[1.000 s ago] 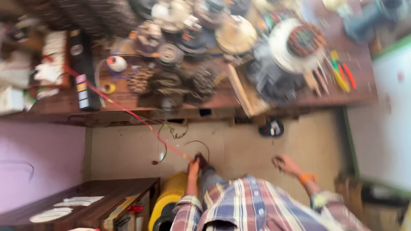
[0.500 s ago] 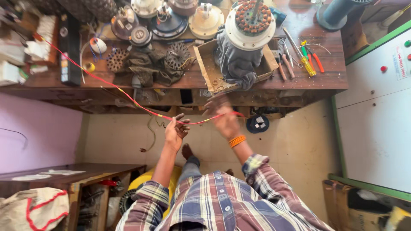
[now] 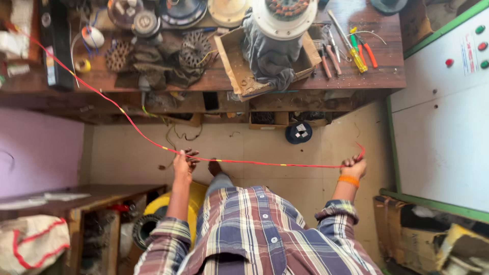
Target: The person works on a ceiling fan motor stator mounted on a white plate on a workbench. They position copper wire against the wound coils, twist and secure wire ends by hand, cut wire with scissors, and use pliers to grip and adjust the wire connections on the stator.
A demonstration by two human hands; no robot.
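Overhead, left hand (image 3: 182,165) and right hand (image 3: 353,166) stretch red wire (image 3: 265,163) taut.

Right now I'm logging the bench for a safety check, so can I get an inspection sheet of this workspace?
Surface: wooden workbench, crowded.
Job's things: red sleeve line stretched taut between both hands, running up to the bench's left end.
Clutter: motor stator with grey cloth in a cardboard box; wound cores; pliers and screwdrivers.
Grips: left hand pinches the line; right hand fisted on its end.
Cables: loose wires under the bench.
Surroundings: white control cabinet, tan floor.
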